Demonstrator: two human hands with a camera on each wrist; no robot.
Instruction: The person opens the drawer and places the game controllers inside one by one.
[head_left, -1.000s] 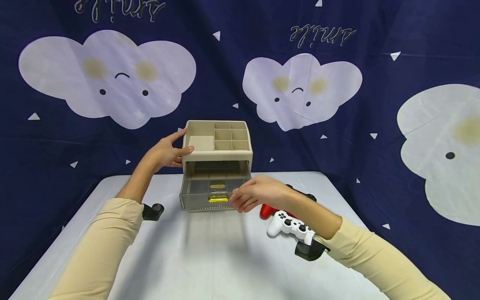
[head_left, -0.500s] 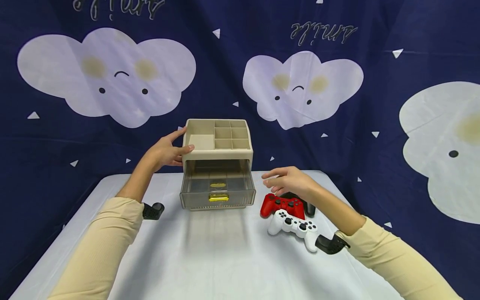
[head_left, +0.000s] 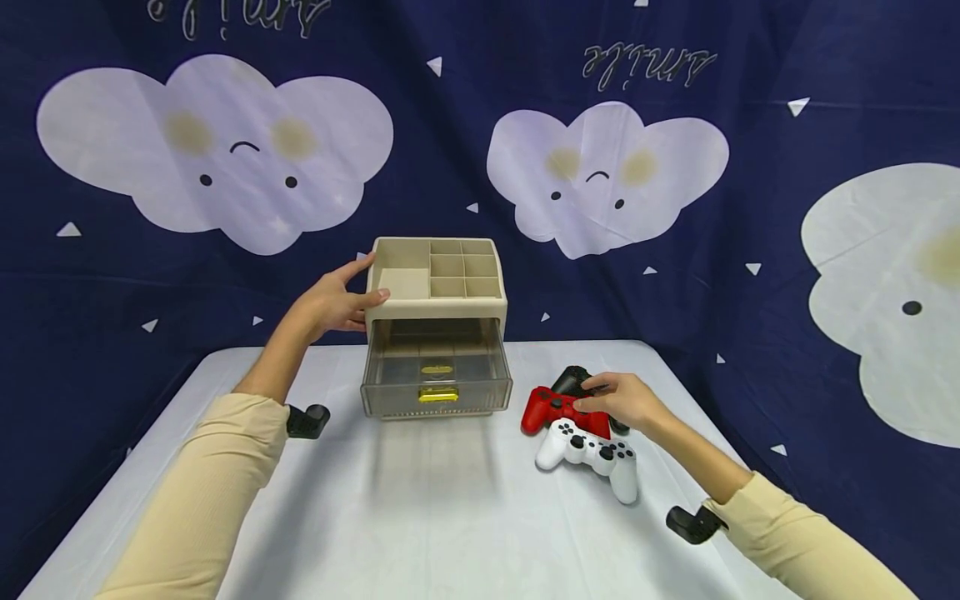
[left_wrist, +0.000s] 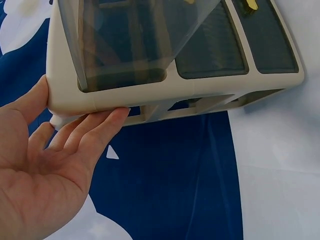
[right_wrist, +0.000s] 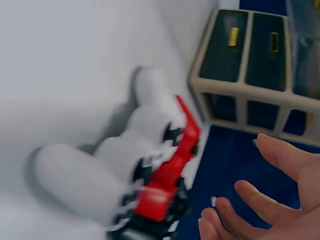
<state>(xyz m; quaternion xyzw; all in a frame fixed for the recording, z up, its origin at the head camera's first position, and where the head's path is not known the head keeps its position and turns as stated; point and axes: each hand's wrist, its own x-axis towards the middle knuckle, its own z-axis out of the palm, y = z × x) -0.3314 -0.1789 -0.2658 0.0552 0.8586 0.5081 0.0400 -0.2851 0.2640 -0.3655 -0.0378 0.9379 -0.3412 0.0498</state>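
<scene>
Red game controller [head_left: 566, 409], to the right of a cream drawer organizer [head_left: 438, 310] on a white-covered table [head_left: 435, 517]: how would it handle?

Likely light and stiff, its hard shell a little slick; a drop could hurt the thumbsticks. The exposed left handle looks the surest hold.

And its looks?

Bright red with dark controls, lying between a black controller [head_left: 572, 381] and a white controller [head_left: 591, 452], which from the head view covers part of its near edge.

The hands?

The left hand [head_left: 330, 306] grips the organizer's upper left edge, thumb over the rim. The right hand [head_left: 628, 400], over the red controller, holds nothing, fingers loosely parted; whether they touch cannot be told.
</scene>
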